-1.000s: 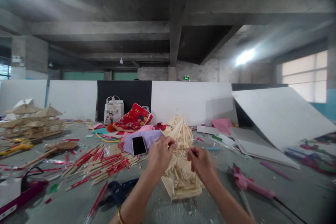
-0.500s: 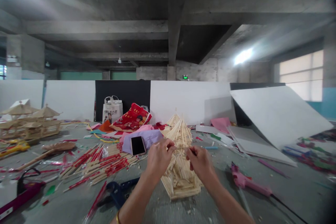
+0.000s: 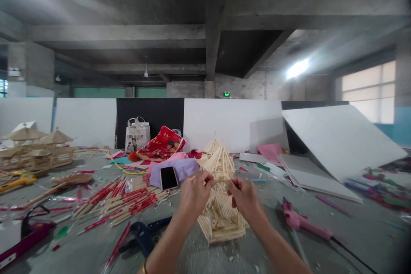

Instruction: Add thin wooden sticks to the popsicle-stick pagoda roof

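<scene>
In the middle of the table stands a small house model [image 3: 224, 227] built of pale wooden sticks, with pointed, tower-like roofs behind its lower front part. My left hand [image 3: 196, 190] is at the model's left side, thumb and fingers pinched together. From the right, my right hand [image 3: 244, 195] pinches at the same height, its fingers curled. A thin wooden stick [image 3: 220, 179] appears to run between both fingertips, just above the model's middle; its ends are hidden in the fingers.
A pink glue gun [image 3: 305, 224] lies on the right, its cord trailing forward. To the left are dark blue cutters [image 3: 143, 235], red-and-wood sticks [image 3: 128, 201] and a phone [image 3: 168, 178] on purple cloth. Finished pavilion models [image 3: 54, 150] stand far left; white boards [image 3: 340, 137] lean at right.
Both hands stay almost where they were, with only a tiny shift of the fingers. The model has not moved.
</scene>
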The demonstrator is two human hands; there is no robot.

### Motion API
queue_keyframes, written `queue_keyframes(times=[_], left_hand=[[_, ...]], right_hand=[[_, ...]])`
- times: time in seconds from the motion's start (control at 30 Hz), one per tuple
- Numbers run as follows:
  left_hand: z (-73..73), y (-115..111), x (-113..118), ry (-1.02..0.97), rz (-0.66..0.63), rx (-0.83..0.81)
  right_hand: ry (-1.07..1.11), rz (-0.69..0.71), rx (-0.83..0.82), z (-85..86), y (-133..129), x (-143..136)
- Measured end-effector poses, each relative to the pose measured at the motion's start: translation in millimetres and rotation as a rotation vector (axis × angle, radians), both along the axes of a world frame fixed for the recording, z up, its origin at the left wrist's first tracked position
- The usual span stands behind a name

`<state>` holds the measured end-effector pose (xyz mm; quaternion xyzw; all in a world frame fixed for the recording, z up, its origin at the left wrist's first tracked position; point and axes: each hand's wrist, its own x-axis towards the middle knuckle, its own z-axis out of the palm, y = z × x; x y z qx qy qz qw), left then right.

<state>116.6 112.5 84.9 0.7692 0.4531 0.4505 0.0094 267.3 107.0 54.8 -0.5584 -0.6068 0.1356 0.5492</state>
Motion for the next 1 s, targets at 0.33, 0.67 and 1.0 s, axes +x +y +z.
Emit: queue_keyframes(times=[0.33, 0.67, 1.0], left_hand=[[-1.7, -1.1, -0.9, -0.011, 0.001, -0.012], [-3.8, 0.8, -2.9, -0.021, 0.004, -0.034], [-6.1, 2.9, -4.6, -0.047, 0.013, -0.052]], right_hand=[[-0.006, -0.007, 0.010, -3.0, 4.1, 1.1], [-0.002, 0.000, 0.011, -4.6, 5.2, 2.1], [0.014, -0.001, -0.005, 0.5, -1.4, -0.2]])
